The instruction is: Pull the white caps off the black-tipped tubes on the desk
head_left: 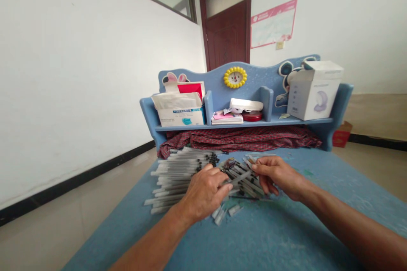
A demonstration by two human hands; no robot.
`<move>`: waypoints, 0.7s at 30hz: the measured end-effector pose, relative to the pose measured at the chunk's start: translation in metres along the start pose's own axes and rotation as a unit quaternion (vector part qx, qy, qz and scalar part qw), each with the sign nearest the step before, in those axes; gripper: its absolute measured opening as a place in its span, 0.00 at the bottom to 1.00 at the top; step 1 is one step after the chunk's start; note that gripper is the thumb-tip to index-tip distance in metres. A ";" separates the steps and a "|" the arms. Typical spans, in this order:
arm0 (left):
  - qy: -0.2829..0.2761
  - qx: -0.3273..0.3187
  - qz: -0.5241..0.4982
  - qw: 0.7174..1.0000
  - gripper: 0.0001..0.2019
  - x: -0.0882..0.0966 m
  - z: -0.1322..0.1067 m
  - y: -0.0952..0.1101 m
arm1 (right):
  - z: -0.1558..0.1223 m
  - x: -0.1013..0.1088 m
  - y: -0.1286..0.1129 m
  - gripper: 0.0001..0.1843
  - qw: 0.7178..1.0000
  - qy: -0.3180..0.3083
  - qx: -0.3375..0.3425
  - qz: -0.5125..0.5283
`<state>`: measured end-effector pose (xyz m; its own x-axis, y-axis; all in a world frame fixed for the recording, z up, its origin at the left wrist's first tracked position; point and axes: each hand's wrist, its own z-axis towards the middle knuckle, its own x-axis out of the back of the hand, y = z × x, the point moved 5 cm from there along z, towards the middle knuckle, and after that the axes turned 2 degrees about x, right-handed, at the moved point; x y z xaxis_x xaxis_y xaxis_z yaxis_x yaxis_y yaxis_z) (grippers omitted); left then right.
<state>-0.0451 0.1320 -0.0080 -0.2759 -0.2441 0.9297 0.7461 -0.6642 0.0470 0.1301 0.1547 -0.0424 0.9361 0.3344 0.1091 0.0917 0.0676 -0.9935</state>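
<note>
My left hand (203, 192) and my right hand (276, 173) meet over the blue desk (286, 228), each pinching one end of a thin grey pen (240, 177) held between them. To the left of my left hand lies a stacked row of several pale pens (173, 178). Under and behind the held pen is a loose heap of darker pens (243, 184). A few small clear caps (227, 211) lie on the desk just below my left hand.
A blue shelf unit (244, 123) stands at the desk's far edge with a mask box (181, 112), papers, a red tin (252, 116) and a white carton (313, 91). Red checked cloth (238, 139) lies under it. A brown door (226, 34) is behind.
</note>
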 end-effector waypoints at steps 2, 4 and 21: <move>0.000 -0.003 0.000 1.000 0.11 0.001 0.000 0.002 | 0.000 0.001 0.000 0.18 1.000 0.001 -0.002 0.015; 0.017 -0.005 -0.011 1.000 0.11 0.002 0.001 0.002 | 0.001 0.002 0.000 0.19 1.000 0.003 0.002 0.024; -0.030 0.060 -0.229 0.971 0.14 -0.008 -0.001 -0.005 | 0.005 0.008 0.010 0.20 0.995 -0.084 0.037 0.040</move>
<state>-0.0473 0.1364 -0.0159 -0.5619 0.1008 0.8210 0.6204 -0.6051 0.4989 0.1370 0.1627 -0.0514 0.8693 0.4927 0.0401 -0.0114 0.1010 -0.9948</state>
